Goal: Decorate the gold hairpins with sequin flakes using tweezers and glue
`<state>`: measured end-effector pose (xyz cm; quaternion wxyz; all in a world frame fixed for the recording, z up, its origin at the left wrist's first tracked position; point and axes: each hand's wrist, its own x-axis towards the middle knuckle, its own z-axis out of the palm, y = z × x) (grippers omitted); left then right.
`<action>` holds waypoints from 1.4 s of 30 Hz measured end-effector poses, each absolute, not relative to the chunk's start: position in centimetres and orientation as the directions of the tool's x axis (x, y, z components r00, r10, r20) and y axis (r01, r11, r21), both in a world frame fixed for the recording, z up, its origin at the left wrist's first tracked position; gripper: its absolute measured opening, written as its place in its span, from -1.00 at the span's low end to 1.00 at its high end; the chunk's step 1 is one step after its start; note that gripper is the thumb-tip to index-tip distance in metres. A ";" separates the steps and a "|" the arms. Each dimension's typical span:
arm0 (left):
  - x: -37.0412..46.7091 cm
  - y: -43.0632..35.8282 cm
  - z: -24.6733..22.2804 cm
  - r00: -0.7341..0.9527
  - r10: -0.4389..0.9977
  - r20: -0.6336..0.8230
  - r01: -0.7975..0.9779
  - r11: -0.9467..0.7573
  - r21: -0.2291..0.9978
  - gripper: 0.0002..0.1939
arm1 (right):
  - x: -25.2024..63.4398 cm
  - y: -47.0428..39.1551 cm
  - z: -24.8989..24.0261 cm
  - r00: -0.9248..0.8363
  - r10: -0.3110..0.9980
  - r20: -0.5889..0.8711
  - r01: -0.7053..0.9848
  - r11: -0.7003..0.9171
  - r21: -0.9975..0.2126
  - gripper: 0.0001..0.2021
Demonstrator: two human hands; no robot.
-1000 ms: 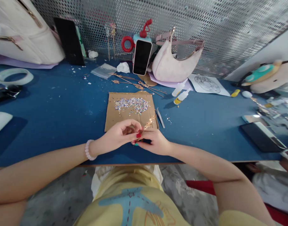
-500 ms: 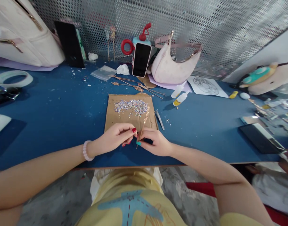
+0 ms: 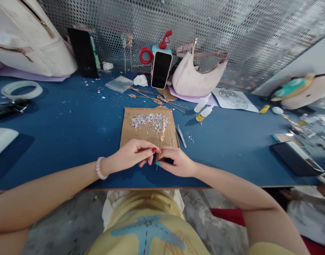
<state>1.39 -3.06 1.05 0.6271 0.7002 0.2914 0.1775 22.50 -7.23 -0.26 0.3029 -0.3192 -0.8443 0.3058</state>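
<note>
My right hand (image 3: 179,162) pinches a thin gold hair stick (image 3: 162,136) between thumb and fingers. The stick's ornate, glittering end points away from me, over the right part of a cardboard piece (image 3: 127,136). From the other side my left hand (image 3: 133,154) is closed, its thumb and forefinger tips at the stick's shaft just above the right fingers. Small, shiny multicoloured chips (image 3: 149,121) lie scattered on the cardboard. Metal tweezers (image 3: 181,136) rest along the cardboard's right edge.
Behind the cardboard lie several more gold hair sticks (image 3: 146,95). Two small glue bottles (image 3: 204,113) stand or lean to the right. A phone (image 3: 161,69) is propped against a cup, beside a pale handbag (image 3: 196,79). A tape roll (image 3: 21,90) lies far left.
The hair stick stands a little more upright, and my left fingertips have come closer to it. The whole view has shifted slightly to the right.
</note>
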 end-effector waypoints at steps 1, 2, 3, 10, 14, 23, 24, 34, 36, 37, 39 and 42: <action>1.4 -3.1 1.0 0.766 0.631 -0.119 0.183 -0.036 0.983 -0.72 | 22.5 -7.2 -0.3 -0.613 0.724 0.315 0.352 0.608 -0.712 -0.89; 1.4 -3.1 1.0 0.766 0.632 -0.119 0.178 -0.030 0.984 -0.71 | 22.5 -7.2 -0.3 -0.612 0.725 0.315 0.350 0.606 -0.714 -0.89; 1.3 -3.1 1.0 0.765 0.633 -0.117 0.173 -0.027 0.985 -0.70 | 22.6 -7.2 -0.3 -0.611 0.727 0.315 0.350 0.604 -0.716 -0.89; 1.3 -2.9 1.1 0.766 0.632 -0.115 0.189 -0.052 0.981 -0.67 | 22.6 -7.3 -0.4 -0.597 0.750 0.285 0.363 0.570 -0.737 -0.90; 1.3 -2.9 1.2 0.769 0.627 -0.120 0.210 -0.071 0.975 -0.67 | 22.5 -7.2 -0.3 -0.594 0.752 0.286 0.369 0.570 -0.734 -0.90; 1.2 -3.0 1.0 0.773 0.621 -0.128 0.197 -0.044 0.979 -0.64 | 22.7 -7.2 -0.4 -0.599 0.758 0.257 0.374 0.549 -0.747 -0.89; 1.2 -3.0 1.0 0.779 0.615 -0.124 0.187 -0.039 0.981 -0.63 | 22.7 -7.2 -0.4 -0.598 0.759 0.259 0.373 0.549 -0.748 -0.89; 1.3 -2.9 1.0 0.789 0.605 -0.104 0.165 -0.045 0.985 -0.73 | 22.7 -7.2 -0.4 -0.595 0.749 0.291 0.365 0.574 -0.733 -0.90; 1.3 -2.9 0.9 0.789 0.607 -0.097 0.165 -0.057 0.985 -0.75 | 22.7 -7.2 -0.4 -0.599 0.741 0.304 0.354 0.586 -0.729 -0.89; 1.3 -2.9 0.8 0.788 0.608 -0.095 0.167 -0.062 0.984 -0.76 | 22.6 -7.2 -0.3 -0.600 0.738 0.309 0.350 0.590 -0.728 -0.89; 1.3 -2.9 0.8 0.784 0.613 -0.096 0.172 -0.067 0.983 -0.77 | 22.6 -7.2 -0.3 -0.602 0.735 0.313 0.349 0.594 -0.725 -0.88; 1.4 -2.9 0.7 0.778 0.621 -0.096 0.178 -0.071 0.981 -0.78 | 22.6 -7.2 -0.4 -0.604 0.739 0.299 0.364 0.590 -0.721 -0.88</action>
